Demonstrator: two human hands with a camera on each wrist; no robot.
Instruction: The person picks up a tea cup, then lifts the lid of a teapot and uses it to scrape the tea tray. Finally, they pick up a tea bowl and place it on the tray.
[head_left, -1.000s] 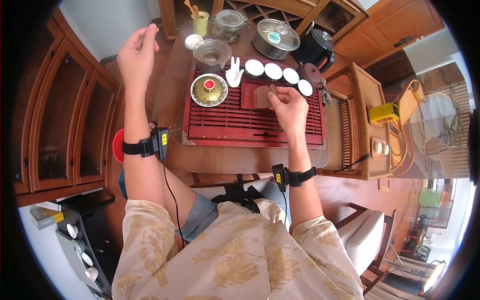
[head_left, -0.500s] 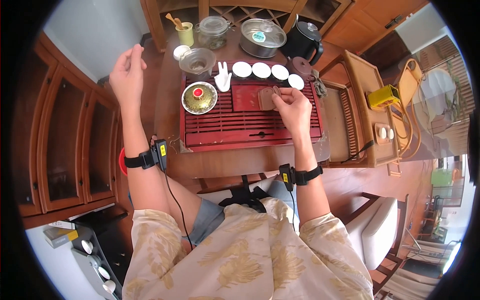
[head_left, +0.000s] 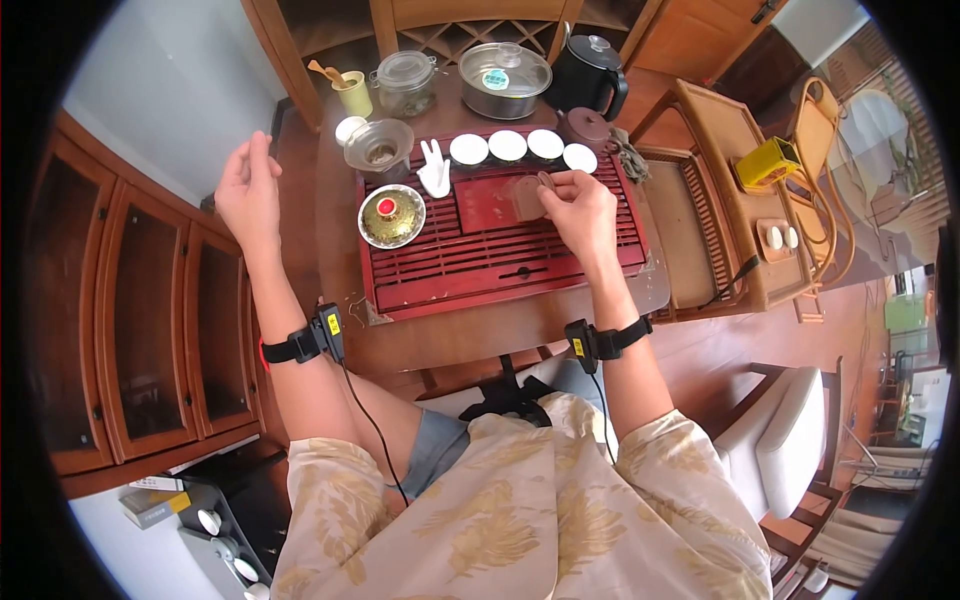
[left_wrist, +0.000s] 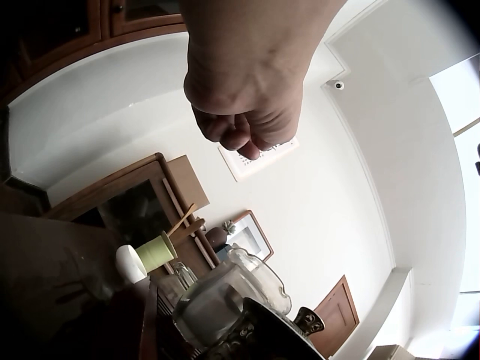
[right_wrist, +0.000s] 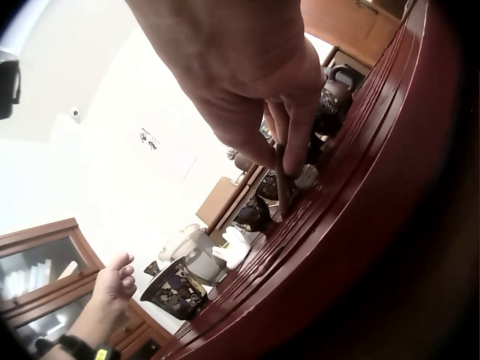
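My right hand point(head_left: 588, 212) pinches a thin, flat brown coaster-like piece point(head_left: 528, 198) between thumb and fingers, over the right part of the tea tray's point(head_left: 500, 287) plain red panel. In the right wrist view the piece point(right_wrist: 282, 184) stands nearly edge-on, its lower end close to the tray. Raised at the left, my left hand point(head_left: 250, 190) holds nothing, its fingers loosely curled. The lidded gaiwan point(head_left: 391, 216) with a red knob sits on the tray's left, nearest to that hand. Beside it are a white hand-shaped figurine point(head_left: 434, 170) and a glass pitcher point(head_left: 379, 148) with a strainer.
Several white-lined teacups point(head_left: 507, 147) line the tray's back, with a brown teapot point(head_left: 583, 126) at its far corner. Behind stand a glass jar point(head_left: 404, 82), a lidded steel pot point(head_left: 505, 80), a black kettle point(head_left: 588, 77) and a green utensil cup point(head_left: 353, 95). A wooden cart point(head_left: 740, 215) adjoins the right.
The head view has shifted, moving the tray leftward in it. My right hand has slid the brown piece rightward relative to the panel. My left hand has come lower in the view, still holding nothing.
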